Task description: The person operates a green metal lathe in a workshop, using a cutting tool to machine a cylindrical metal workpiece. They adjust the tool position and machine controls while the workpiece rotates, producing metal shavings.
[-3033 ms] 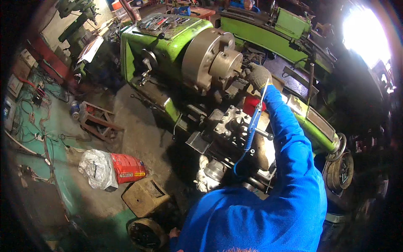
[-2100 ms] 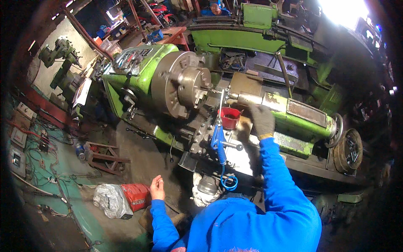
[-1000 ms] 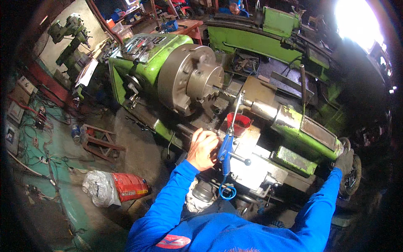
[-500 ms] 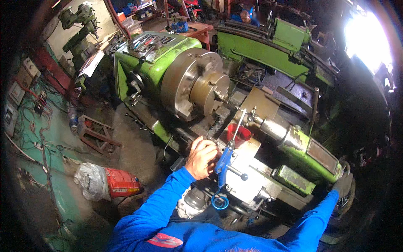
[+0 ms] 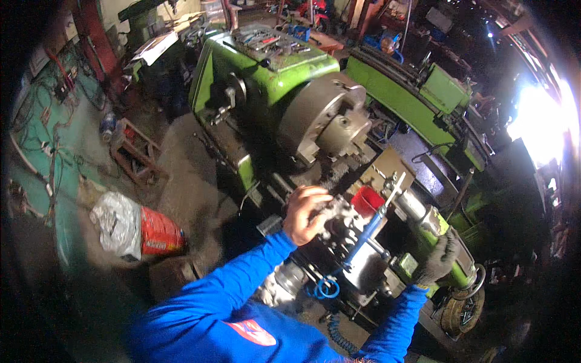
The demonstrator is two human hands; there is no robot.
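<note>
My bare left hand (image 5: 304,216) is at the lathe carriage (image 5: 342,227), its thumb and fingers apart beside the metal parts of the tool post. A dark grey glove covers my right hand (image 5: 439,259), which lies over the green tailstock (image 5: 463,266) with its fingers stretched along the top. Between the hands a blue air blow gun (image 5: 365,237) with a pale nozzle leans across the carriage. Just behind it stands a red cup (image 5: 365,202). At the far side the big chuck (image 5: 315,115) grips a round metal workpiece (image 5: 342,134) with a hole in its face.
The tailstock handwheel (image 5: 463,311) sits at the lower right. Tools lie on the green headstock (image 5: 269,45). A red and silvery sack (image 5: 160,233) and a low rusty stand (image 5: 134,151) are on the floor at left. Another green machine (image 5: 402,97) stands behind.
My right hand has gone from the handwheel to the tailstock body. The view has shifted, and the workpiece's hole now shows, with the tailstock's slim tool apart from it. My left hand's fingers have spread.
</note>
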